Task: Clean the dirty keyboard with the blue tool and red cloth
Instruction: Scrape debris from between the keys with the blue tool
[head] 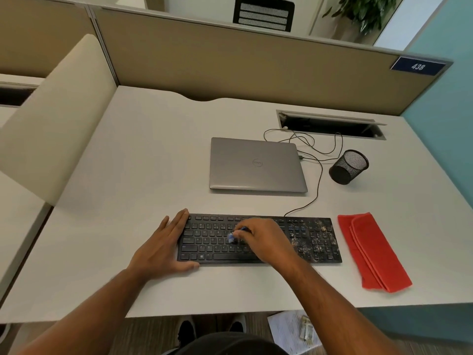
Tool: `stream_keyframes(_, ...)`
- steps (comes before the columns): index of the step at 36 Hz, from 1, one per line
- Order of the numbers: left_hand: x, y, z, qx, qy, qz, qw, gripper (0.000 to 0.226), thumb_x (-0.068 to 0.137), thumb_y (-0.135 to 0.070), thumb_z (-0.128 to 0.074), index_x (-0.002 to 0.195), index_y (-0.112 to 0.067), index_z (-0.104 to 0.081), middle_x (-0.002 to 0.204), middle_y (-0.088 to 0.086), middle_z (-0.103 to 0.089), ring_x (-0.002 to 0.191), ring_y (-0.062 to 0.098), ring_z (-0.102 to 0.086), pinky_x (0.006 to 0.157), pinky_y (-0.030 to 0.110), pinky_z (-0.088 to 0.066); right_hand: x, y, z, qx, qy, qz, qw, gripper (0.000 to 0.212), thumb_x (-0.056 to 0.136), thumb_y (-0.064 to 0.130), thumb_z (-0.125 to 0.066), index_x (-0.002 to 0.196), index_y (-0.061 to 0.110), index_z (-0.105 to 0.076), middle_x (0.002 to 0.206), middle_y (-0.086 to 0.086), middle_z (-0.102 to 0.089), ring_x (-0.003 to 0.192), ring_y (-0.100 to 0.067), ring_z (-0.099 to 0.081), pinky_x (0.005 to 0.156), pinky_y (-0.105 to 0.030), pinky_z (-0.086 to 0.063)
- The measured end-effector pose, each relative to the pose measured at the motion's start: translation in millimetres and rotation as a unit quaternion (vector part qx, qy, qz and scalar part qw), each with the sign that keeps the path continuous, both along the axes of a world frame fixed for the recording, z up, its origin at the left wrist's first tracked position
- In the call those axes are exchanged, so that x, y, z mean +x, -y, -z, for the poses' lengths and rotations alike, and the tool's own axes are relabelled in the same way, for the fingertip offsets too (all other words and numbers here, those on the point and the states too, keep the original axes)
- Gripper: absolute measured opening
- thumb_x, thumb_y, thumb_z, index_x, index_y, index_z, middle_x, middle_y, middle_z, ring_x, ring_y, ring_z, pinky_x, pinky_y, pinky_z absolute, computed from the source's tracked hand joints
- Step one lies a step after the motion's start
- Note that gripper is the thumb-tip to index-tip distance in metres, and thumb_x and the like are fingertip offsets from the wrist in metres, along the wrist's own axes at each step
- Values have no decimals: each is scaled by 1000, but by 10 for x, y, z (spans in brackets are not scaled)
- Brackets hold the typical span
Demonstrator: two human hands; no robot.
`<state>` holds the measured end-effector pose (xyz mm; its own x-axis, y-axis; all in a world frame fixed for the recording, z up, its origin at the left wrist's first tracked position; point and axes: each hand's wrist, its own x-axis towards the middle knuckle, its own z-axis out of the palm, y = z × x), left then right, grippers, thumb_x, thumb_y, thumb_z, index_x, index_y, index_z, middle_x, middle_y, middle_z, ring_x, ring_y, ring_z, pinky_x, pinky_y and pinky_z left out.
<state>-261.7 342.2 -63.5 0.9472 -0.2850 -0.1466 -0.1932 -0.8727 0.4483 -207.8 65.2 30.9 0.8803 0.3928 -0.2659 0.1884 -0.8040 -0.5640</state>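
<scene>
Fingers (pixel 236 233) of my right hand (pixel 263 239) curl round the blue tool (pixel 234 235), pinching it with its pale tip down on the middle letter keys of the keyboard (pixel 317 242). My left hand (pixel 163 247) lies flat and straight-fingered against the keyboard's left end, thumb at its near corner. Speckled dirt covers the keyboard's right-hand section. Red cloth (pixel 371 252) lies folded on the worktop (pixel 128 155) just right of the keyboard, apart from it. Beyond the keyboard: closed laptop (pixel 256 165), mesh cup (pixel 349 166) on its side.
</scene>
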Motion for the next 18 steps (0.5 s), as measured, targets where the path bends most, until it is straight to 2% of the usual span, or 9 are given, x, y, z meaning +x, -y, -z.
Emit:
stream_keyframes(2,4,-1,8,-1,4,-1,1000,137,73,-87,-65,162,-20,13,169,-9,13,136,-20,36,117,14,22,-46,4,26,-4,3,9,1000,22,100,39,-57,105,29,-76,82,14,-68,64,-1,-54,64,-18,-42)
stream_keyframes(5,11,-5,32,-5,6,-2,1000,137,73,-88,-65,162,-20,13,169,-9,13,135,-20,37,117,13,22,-105,27,57,-27,-17,-3,999,24,102,41,-54,105,28,-74,67,18,-55,56,-3,-48,54,-17,-32)
stream_keyframes(10,7,-21,60,0,7,-1,1000,137,72,-91,-61,161,-23,18,168,-12,18,137,-18,37,118,15,22,-69,36,21,12,10,38,999,22,102,38,-54,104,31,-74,71,23,-59,62,-5,-56,59,-15,-38)
stream_keyframes(13,14,-26,84,3,0,-8,1000,138,70,-96,-56,160,-26,22,169,-14,20,150,-4,23,123,21,17,-67,18,28,-22,17,10,1000,26,102,42,-53,109,30,-74,86,14,-68,65,-5,-57,61,-18,-40)
stream_keyframes(15,12,-32,100,2,-1,-11,1000,137,70,-96,-56,160,-27,23,167,-16,22,151,-1,21,122,21,18,-73,19,31,-55,1,-14,998,28,102,43,-51,110,27,-73,85,11,-66,63,-3,-53,58,-18,-36)
stream_keyframes(18,9,-26,94,1,1,-9,1000,137,71,-95,-56,159,-27,23,167,-16,23,148,-3,24,120,18,20,-57,38,-5,-57,-27,-19,998,26,103,39,-53,106,24,-73,80,13,-64,65,-3,-54,59,-19,-38)
